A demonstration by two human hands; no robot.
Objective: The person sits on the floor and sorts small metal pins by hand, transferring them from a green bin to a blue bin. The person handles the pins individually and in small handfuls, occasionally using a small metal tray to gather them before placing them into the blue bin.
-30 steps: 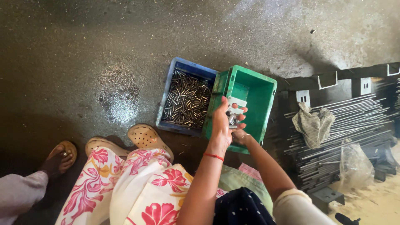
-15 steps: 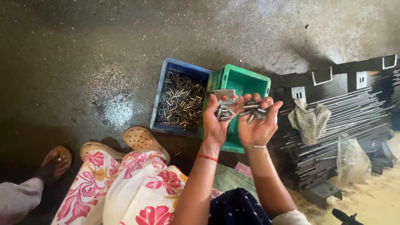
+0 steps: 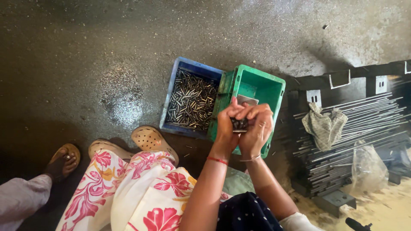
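Note:
My left hand (image 3: 227, 124) and my right hand (image 3: 258, 126) are pressed together over the near edge of a green plastic crate (image 3: 274, 87). Between the two palms sits a bundle of small dark metal pins (image 3: 239, 124), and a flat grey metal plate (image 3: 247, 100) sticks up just above the fingers. A blue crate (image 3: 170, 98) to the left of the green one is full of several short shiny metal pins (image 3: 192, 100).
A stack of long metal rods (image 3: 355, 128) with a crumpled grey rag (image 3: 324, 124) and a clear plastic bag (image 3: 368, 171) lies at the right. Another person's sandalled foot (image 3: 62, 160) is at the lower left. My feet in beige clogs (image 3: 150, 139) rest by the blue crate on the wet concrete floor.
My hands were apart and open, showing pins and the plate in the palms. They have now closed together around the pins.

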